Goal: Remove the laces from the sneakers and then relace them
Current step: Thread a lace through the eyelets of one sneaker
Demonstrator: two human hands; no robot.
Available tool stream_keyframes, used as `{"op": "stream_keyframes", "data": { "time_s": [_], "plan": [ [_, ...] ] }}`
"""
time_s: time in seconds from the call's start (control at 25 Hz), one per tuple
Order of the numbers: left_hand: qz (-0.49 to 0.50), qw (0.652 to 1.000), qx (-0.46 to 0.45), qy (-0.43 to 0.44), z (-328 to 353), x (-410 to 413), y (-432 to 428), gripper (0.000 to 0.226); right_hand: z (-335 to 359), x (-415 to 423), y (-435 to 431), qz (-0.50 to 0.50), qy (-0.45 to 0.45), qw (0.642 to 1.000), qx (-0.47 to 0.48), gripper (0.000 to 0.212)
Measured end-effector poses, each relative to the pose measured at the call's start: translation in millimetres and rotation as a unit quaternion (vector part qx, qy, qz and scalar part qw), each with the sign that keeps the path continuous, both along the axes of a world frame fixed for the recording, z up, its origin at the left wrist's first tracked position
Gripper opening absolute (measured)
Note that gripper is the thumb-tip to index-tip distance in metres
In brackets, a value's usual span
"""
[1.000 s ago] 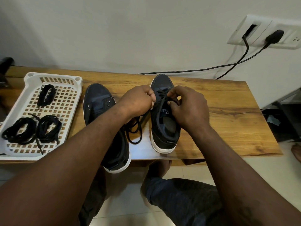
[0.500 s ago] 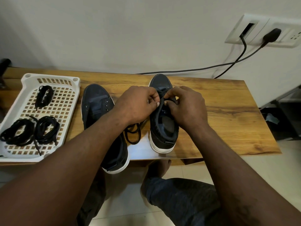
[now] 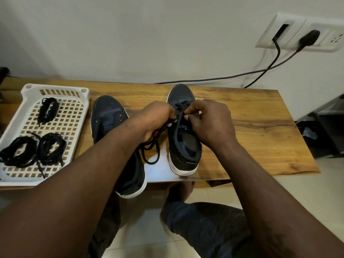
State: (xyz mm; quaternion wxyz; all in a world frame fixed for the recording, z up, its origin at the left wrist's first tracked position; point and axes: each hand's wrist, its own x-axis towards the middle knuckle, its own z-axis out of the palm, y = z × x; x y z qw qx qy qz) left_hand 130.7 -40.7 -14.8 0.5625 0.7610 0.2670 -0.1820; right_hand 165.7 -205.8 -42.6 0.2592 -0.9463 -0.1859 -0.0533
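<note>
Black lace (image 3: 151, 163) was threaded through the lowest eyelets of a dark navy sneaker (image 3: 184, 146) with a white sole, standing upright near the middle of a wooden tabletop (image 3: 260, 136). The sneaker's long axis ran straight away from the person, toe toward the wall and heel close to the front edge. Both hands met over its eyelet rows. The left hand (image 3: 156, 120) was curled, its fingers (image 3: 172, 116) clenched round one strand of the lace, and the slack fell from that fist in a loose loop onto the tabletop between the two shoes. The right hand (image 3: 210, 123) was curled too, its fingers (image 3: 191, 110) pinching the lace just above the tongue; the lace tip itself was hidden.

A second sneaker (image 3: 109, 116) of the same kind lay just to the left with bare eyelets, also toe to the wall, its heel reaching past the front edge and partly covered by the left forearm. Further left sat a white slotted tray (image 3: 55, 90) holding three coiled bundles of black laces: one small bundle (image 3: 47, 110) at the back and two larger bundles (image 3: 18, 151) (image 3: 51, 148) side by side at the front. Behind, two black cables (image 3: 223, 78) ran from a white wall socket (image 3: 297, 34) down behind the tabletop.
</note>
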Motion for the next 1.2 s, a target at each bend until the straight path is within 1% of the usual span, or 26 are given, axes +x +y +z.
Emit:
{"op": "stream_keyframes", "data": {
  "time_s": [0.12, 0.24, 0.32, 0.4, 0.48, 0.56, 0.64, 0.76, 0.92, 1.12, 1.2],
  "plan": [
    [-0.056, 0.997, 0.052, 0.026, 4.1, -2.1, 2.0, 0.020, -0.2, -0.9, 0.2, -0.008, 0.012, 1.000, -0.010, 0.010],
    [-0.050, 0.997, 0.042, 0.050, 4.2, -0.1, 6.4, 0.026, 1.9, -0.5, -1.0, -0.016, 0.035, 0.999, 0.002, 0.013],
    [-0.052, 0.995, 0.063, 0.059, -0.5, 0.1, 10.3, 0.024, 4.2, -0.1, -0.6, -0.017, 0.044, 0.999, 0.007, 0.013],
    [-0.055, 0.994, 0.088, 0.035, -7.5, -0.4, 12.8, 0.025, 5.0, -0.3, 0.5, -0.014, 0.044, 0.999, 0.007, 0.015],
    [-0.050, 0.994, 0.094, -0.025, -15.6, 0.3, 13.0, 0.023, 5.1, -0.6, 0.6, -0.011, 0.039, 0.999, 0.006, 0.016],
    [-0.027, 0.994, 0.067, -0.080, -17.8, -0.4, 9.9, 0.012, 4.8, -0.6, 0.0, -0.005, 0.030, 1.000, 0.006, 0.016],
    [-0.014, 0.993, 0.052, -0.108, -17.9, 0.3, 8.6, 0.008, 4.2, -0.8, -0.1, -0.002, 0.026, 1.000, 0.008, 0.016],
    [-0.027, 0.992, 0.055, -0.106, -18.4, -0.1, 6.7, 0.013, 3.2, -2.8, 1.1, 0.004, 0.019, 1.000, 0.002, 0.020],
    [-0.052, 0.991, 0.085, -0.086, -16.5, -0.5, 5.2, 0.015, 3.7, -3.1, 2.1, 0.005, 0.003, 1.000, -0.005, 0.017],
    [-0.094, 0.979, 0.156, -0.095, -6.9, 1.7, 3.9, 0.015, 3.2, -4.3, 3.7, -0.011, 0.034, 0.999, 0.005, 0.014],
    [-0.073, 0.984, 0.119, -0.106, -4.2, 1.7, 5.5, 0.011, 4.1, -5.7, 4.7, -0.008, 0.054, 0.998, 0.011, 0.016]
  ]
}}
